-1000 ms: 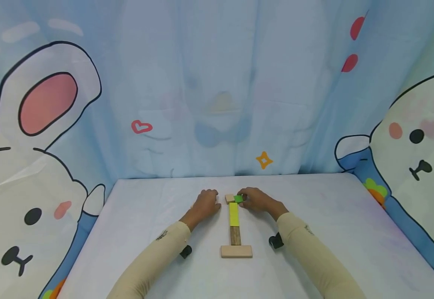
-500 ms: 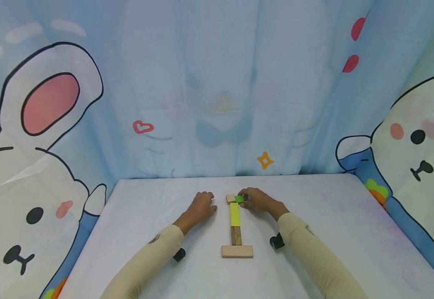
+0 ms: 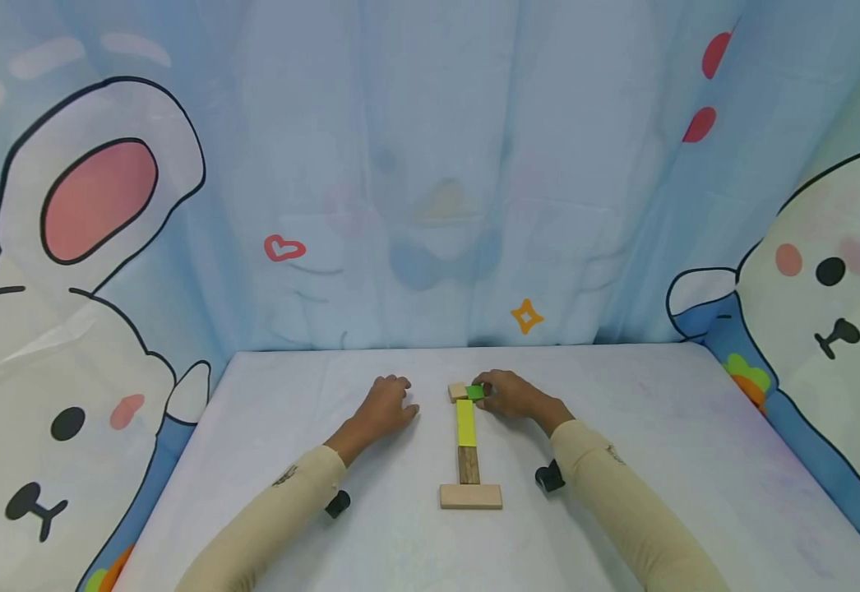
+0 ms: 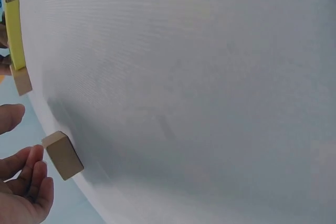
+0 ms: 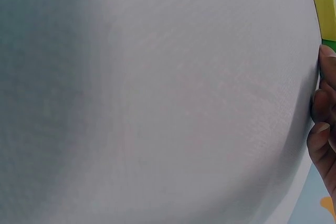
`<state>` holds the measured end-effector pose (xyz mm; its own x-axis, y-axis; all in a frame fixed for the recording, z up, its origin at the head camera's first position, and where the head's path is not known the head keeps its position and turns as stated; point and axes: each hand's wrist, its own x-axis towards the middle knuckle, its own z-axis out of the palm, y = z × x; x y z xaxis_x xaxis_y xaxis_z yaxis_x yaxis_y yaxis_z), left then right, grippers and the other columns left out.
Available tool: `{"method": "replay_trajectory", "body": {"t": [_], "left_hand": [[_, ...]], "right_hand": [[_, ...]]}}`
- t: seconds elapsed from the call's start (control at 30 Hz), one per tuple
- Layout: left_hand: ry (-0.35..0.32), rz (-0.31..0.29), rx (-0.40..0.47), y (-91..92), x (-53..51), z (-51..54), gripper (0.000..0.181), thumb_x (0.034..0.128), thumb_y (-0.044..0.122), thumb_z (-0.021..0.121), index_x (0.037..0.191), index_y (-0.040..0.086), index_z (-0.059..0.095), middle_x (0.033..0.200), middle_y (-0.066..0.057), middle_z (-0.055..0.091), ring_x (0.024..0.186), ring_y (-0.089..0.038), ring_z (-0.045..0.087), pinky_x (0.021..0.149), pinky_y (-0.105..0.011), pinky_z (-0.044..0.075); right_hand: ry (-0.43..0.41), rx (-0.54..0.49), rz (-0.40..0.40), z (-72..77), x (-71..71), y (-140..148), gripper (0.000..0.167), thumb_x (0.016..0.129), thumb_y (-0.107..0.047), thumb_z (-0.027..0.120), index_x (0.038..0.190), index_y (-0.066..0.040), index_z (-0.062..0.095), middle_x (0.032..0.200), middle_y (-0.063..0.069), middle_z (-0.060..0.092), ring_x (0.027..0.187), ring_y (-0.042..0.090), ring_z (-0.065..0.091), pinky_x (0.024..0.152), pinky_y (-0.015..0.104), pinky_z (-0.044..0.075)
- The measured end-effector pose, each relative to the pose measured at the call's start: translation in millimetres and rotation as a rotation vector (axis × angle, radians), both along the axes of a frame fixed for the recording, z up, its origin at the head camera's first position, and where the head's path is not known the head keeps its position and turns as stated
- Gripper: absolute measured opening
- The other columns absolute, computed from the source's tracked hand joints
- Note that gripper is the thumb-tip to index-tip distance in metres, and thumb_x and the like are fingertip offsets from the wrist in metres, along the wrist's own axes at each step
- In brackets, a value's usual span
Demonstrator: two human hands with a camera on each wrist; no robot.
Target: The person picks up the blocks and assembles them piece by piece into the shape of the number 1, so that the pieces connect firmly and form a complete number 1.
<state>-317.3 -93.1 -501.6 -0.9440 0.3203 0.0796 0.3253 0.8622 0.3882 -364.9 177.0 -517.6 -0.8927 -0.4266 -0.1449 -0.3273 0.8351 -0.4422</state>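
Note:
On the white table, a yellow block (image 3: pixel 465 423) lies in line between a dark brown wooden block (image 3: pixel 468 465) and a pair of small blocks, one light wooden (image 3: pixel 457 392) and one green (image 3: pixel 474 393). My right hand (image 3: pixel 510 395) pinches the green block between thumb and fingers. To the left of the line is my left hand (image 3: pixel 384 407), thumb spread from its bent fingers. By those fingertips in the left wrist view stands another light wooden block (image 4: pixel 64 156); contact is unclear, and the hand hides it from the head view.
A long light wooden block (image 3: pixel 470 497) lies crosswise at the near end of the line. Behind the table (image 3: pixel 622 460) hangs a blue printed curtain (image 3: pixel 430 164). Each wrist carries a small black camera (image 3: pixel 549 477).
My left hand has moved left, away from the small blocks. My right hand stays at the green block, and the line of blocks looks the same.

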Motion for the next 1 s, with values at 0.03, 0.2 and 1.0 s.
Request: {"method": "replay_trajectory", "body": {"t": [0.03, 0.2, 1.0], "left_hand": [[0.006, 0.0, 0.0, -1.2, 0.7, 0.6, 0.042, 0.0919, 0.023, 0.073, 0.124, -0.002, 0.064, 0.105, -0.011, 0.067, 0.096, -0.023, 0.058, 0.084, -0.036, 0.051], [0.027, 0.011, -0.015, -7.2, 4.5, 0.2, 0.045, 0.0914, 0.026, 0.073, 0.125, -0.001, 0.063, 0.11, -0.012, 0.065, 0.1, -0.025, 0.057, 0.088, -0.038, 0.05], [0.088, 0.052, 0.001, -33.4, 21.0, -8.7, 0.045, 0.0892, 0.027, 0.075, 0.117, -0.006, 0.064, 0.101, -0.016, 0.062, 0.089, -0.024, 0.052, 0.075, -0.034, 0.046]], "right_hand": [[0.001, -0.001, 0.003, 0.1, 0.0, 0, 0.038, 0.095, -0.02, 0.071, 0.129, -0.008, 0.062, 0.108, 0.004, 0.064, 0.101, 0.019, 0.058, 0.094, 0.045, 0.049], [0.002, 0.0, 0.003, 0.9, 0.8, 0, 0.038, 0.095, -0.019, 0.071, 0.13, -0.008, 0.062, 0.108, 0.004, 0.064, 0.101, 0.02, 0.058, 0.095, 0.046, 0.048], [-0.018, 0.012, -0.004, 3.3, 0.8, -3, 0.039, 0.095, -0.019, 0.07, 0.132, -0.007, 0.061, 0.109, 0.005, 0.063, 0.101, 0.021, 0.056, 0.095, 0.046, 0.048]]}}
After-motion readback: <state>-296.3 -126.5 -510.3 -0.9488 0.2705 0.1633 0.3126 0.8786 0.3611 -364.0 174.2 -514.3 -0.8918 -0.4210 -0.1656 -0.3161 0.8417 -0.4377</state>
